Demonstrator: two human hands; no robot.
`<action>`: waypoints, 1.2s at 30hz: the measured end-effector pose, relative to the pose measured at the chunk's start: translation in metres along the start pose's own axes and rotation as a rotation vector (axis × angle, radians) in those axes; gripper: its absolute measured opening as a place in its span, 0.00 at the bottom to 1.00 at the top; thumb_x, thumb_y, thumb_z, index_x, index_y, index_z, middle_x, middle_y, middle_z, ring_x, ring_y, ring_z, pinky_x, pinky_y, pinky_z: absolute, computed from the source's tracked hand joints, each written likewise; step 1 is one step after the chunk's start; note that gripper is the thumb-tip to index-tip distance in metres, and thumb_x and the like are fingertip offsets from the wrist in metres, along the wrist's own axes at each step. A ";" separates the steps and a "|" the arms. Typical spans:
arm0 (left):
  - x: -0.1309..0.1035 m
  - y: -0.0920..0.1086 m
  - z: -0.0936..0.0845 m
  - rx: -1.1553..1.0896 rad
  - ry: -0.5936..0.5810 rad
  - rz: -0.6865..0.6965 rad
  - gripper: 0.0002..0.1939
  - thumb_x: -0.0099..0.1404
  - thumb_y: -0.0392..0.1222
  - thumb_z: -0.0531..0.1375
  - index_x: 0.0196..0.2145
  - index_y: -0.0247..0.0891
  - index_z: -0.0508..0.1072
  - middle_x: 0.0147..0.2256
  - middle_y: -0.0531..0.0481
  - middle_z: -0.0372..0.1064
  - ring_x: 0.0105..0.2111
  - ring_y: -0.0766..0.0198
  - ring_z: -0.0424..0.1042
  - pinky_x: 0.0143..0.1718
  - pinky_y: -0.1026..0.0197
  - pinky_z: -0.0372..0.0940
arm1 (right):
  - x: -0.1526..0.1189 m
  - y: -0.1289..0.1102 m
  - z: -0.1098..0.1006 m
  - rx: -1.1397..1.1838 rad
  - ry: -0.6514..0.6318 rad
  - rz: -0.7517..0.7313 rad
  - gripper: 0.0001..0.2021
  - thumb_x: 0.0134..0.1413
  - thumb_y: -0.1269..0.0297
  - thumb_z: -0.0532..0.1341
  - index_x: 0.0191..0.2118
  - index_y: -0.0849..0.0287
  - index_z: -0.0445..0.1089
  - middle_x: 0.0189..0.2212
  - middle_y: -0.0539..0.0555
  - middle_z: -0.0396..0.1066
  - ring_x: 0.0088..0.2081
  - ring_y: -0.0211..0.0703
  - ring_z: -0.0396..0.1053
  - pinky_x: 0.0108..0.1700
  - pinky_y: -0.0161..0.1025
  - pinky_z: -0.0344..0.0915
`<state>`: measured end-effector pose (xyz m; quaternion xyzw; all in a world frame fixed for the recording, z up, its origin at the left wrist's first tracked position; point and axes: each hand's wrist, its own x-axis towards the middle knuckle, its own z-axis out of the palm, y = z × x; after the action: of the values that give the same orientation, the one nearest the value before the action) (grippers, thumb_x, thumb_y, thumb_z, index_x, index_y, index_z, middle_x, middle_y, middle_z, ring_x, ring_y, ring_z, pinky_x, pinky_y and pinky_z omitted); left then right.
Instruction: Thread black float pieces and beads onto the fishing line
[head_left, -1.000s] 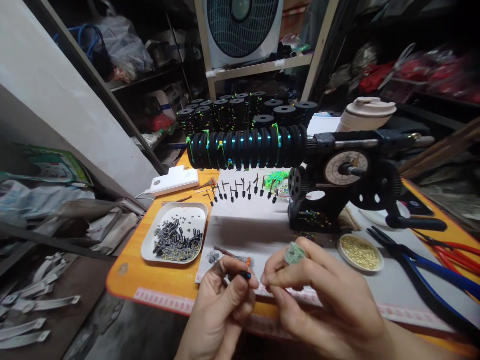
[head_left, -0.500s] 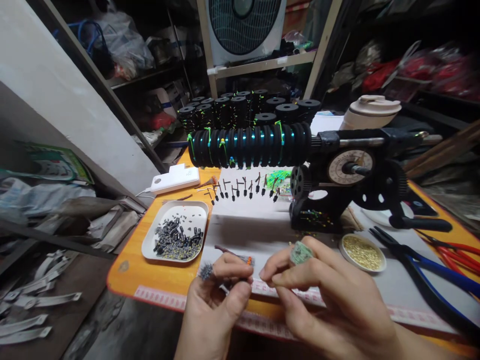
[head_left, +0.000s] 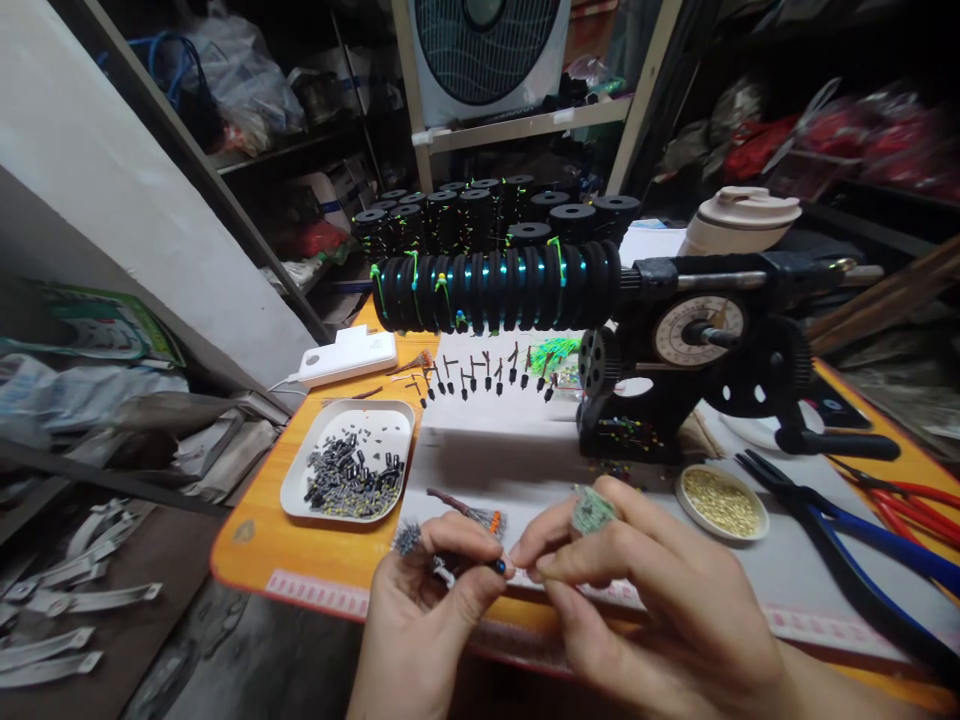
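Blue-tipped piece (head_left: 500,566) reappears, pinched by left hand (head_left: 427,622); right hand (head_left: 664,585) has fingertips pressed together.

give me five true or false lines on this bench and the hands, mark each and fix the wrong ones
1. The left hand pinches a small dark piece with a blue end. True.

2. The green lump is on the left hand. False: the green lump is at the fingers of the right hand.

3. The white square tray holds small dark and grey pieces. True.

4. The blue-handled pliers lie inside the tray. False: the blue-handled pliers lie to the right of the round dish.

5. The round dish holds gold-coloured pieces. True.
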<state>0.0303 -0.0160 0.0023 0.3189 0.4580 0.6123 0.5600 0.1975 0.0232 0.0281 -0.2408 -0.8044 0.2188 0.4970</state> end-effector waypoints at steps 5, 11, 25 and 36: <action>0.000 0.001 0.002 -0.020 0.002 0.000 0.09 0.49 0.46 0.77 0.24 0.43 0.81 0.25 0.54 0.72 0.29 0.66 0.68 0.34 0.65 0.61 | -0.001 0.000 0.000 0.011 0.006 0.000 0.11 0.53 0.83 0.57 0.36 0.59 0.69 0.31 0.58 0.76 0.32 0.41 0.73 0.32 0.34 0.75; 0.000 0.000 0.001 -0.030 -0.004 0.008 0.10 0.49 0.45 0.76 0.24 0.42 0.81 0.25 0.54 0.72 0.29 0.65 0.68 0.34 0.65 0.61 | -0.001 0.000 0.000 0.001 -0.009 0.007 0.12 0.54 0.82 0.57 0.37 0.58 0.69 0.32 0.57 0.76 0.32 0.41 0.73 0.31 0.36 0.75; 0.000 0.001 0.002 0.003 -0.001 0.031 0.09 0.50 0.46 0.76 0.24 0.43 0.81 0.26 0.53 0.74 0.29 0.64 0.70 0.34 0.65 0.64 | -0.004 0.001 0.001 -0.017 -0.052 0.013 0.10 0.57 0.80 0.57 0.37 0.59 0.70 0.29 0.55 0.71 0.31 0.40 0.71 0.31 0.33 0.72; 0.001 0.002 -0.002 0.099 -0.049 0.043 0.12 0.51 0.50 0.75 0.23 0.40 0.81 0.23 0.53 0.72 0.27 0.65 0.69 0.33 0.65 0.64 | -0.024 0.012 0.000 -0.244 -0.202 -0.127 0.19 0.68 0.66 0.60 0.61 0.61 0.64 0.32 0.53 0.74 0.31 0.43 0.75 0.31 0.36 0.71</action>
<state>0.0277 -0.0155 0.0031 0.3710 0.4669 0.5928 0.5412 0.2085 0.0181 0.0047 -0.2249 -0.8844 0.1110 0.3937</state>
